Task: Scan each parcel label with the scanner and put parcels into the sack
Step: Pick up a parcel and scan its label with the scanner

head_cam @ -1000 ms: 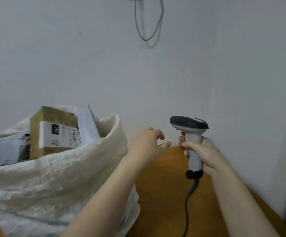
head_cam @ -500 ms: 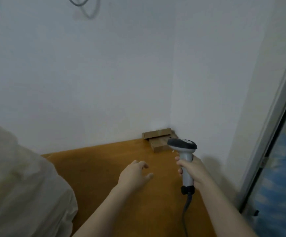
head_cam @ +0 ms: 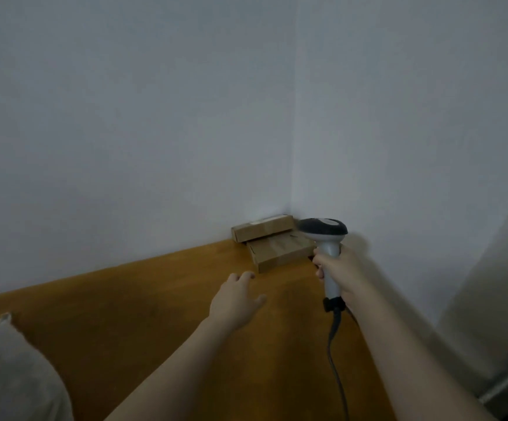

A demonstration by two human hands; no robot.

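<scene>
Head view. Since a second ago the view has swung right, off the sack [head_cam: 13,369] and toward the wall corner. The left hand [head_cam: 236,302] has come with it and now reaches out over the table [head_cam: 125,323], closer to the parcels than half a second back. The sack shows only as a pale corner at lower left, its contents out of frame.

Left hand: fingers spread and relaxed, holding nothing, fingertips just short of the lower box [head_cam: 280,252]. No contact visible.

Right hand [head_cam: 343,275]: wrapped round the handle of the scanner [head_cam: 322,230]. Scanner upright, head just beside the boxes. Cable [head_cam: 336,360] trails down toward the person.

Parcels: two flat cardboard boxes tucked in the corner. The top box [head_cam: 263,229] lies along the back wall, partly over the lower box. Pale strip on the top box; label or tape, cannot tell.

Judgement: the reach for the next parcel is under way. Both boxes sit well apart from the sack, so both likely await scanning. No readable label faces the scanner, so the box picked up will probably need turning.
</scene>
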